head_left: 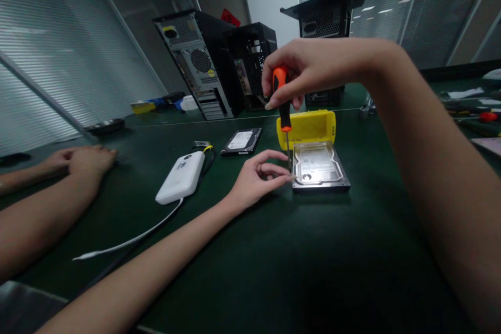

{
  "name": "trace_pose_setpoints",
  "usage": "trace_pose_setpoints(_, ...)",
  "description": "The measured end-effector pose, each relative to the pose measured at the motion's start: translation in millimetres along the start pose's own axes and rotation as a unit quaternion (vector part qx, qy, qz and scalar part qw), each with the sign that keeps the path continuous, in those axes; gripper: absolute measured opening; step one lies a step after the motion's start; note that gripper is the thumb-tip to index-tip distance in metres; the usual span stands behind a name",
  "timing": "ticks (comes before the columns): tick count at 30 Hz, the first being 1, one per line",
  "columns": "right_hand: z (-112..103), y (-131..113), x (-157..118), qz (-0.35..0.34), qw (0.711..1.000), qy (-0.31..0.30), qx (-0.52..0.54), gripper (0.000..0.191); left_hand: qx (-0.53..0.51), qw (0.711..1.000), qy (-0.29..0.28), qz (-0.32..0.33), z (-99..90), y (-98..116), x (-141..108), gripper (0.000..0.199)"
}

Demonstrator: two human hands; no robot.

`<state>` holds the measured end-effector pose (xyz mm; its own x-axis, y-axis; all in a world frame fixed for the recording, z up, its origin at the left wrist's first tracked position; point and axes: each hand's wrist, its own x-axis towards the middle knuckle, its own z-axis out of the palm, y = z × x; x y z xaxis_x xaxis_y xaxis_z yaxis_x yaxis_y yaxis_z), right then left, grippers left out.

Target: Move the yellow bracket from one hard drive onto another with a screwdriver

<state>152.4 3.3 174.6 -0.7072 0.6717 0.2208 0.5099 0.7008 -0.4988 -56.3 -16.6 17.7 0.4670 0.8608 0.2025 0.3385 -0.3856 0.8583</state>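
My right hand point(291, 73) grips a screwdriver point(280, 83) by its orange and black handle, the shaft pointing straight down. The screwdriver's tip meets the left edge of a silver hard drive point(319, 164) lying flat on the table. At that same edge is my left hand point(264, 177), fingers curled and thumb against the drive's near left corner, close to the shaft. The fingertips partly hide the screwdriver's tip, so any screw there cannot be seen. Just behind the drive stands an open yellow case point(309, 128), tilted up.
A second hard drive point(241, 141) lies left of the case. Nearer is a white box-shaped device point(182, 177) with a cable. Computer towers point(207, 62) stand at the back. Another person's hands point(88, 162) rest at the left. Tools point(487, 116) lie at far right.
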Motion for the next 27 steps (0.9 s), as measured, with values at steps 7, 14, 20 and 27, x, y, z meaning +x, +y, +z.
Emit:
trace_pose_setpoints(7, 0.2, -2.1, -1.3, -0.032, 0.999, 0.003, -0.021, 0.033, 0.021, 1.0, -0.019, -0.007, -2.1, 3.2, -0.8, 0.053)
trace_pose_setpoints(14, 1.1, -2.0, -0.3, -0.029, 0.999, -0.009, -0.015, 0.034, 0.021, 1.0, -0.01, -0.004, -1.1, 3.6, -2.2, 0.055)
trace_pose_setpoints(20, 3.0, -1.9, 0.7, -0.015, 1.0, -0.017, -0.009, 0.034, 0.018, 1.0, -0.019, -0.008, -1.2, 5.0, -2.5, 0.055)
trace_pose_setpoints(27, 1.5, -2.6, -0.3, -0.023, 0.999, -0.019, -0.014, 0.035, 0.009, 1.0, -0.022, -0.017, -0.6, 8.4, -3.1, 0.054)
